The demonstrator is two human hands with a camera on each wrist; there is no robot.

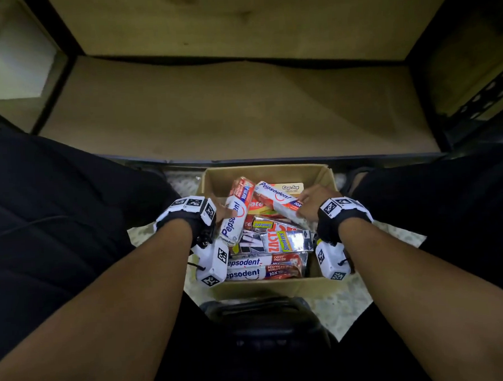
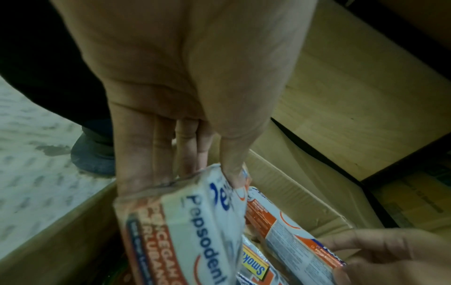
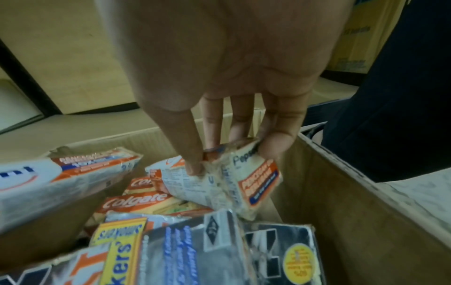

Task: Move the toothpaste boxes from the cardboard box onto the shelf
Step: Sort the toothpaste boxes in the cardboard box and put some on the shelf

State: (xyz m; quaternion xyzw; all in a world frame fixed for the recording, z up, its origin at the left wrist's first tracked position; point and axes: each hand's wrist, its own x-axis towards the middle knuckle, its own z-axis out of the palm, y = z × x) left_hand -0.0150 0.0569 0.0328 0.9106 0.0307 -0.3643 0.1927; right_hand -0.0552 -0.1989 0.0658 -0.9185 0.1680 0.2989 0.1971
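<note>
Here, from the head view, the left hand (image 1: pixel 222 213) and right hand (image 1: pixel 309 206) each grasp a toothpaste box (image 1: pixel 236 211) inside the cardboard box (image 1: pixel 272 171); the wrist views show thumb-and-finger pinches; next, lift both toward the shelf (image 1: pixel 240 109) at twelve o'clock

One cardboard box (image 1: pixel 328 173) on the floor. Pepsodent boxes (image 1: pixel 236 211): four counted, two raised in the hands and two lying side by side at the near end. Colgate boxes (image 3: pixel 136 200): two visible in the right wrist view. Silver-and-black Smokers boxes (image 1: pixel 279 242): at least two, overlap hides any more. One beige carton (image 1: pixel 291 187) at the far end. Two hands.
</note>
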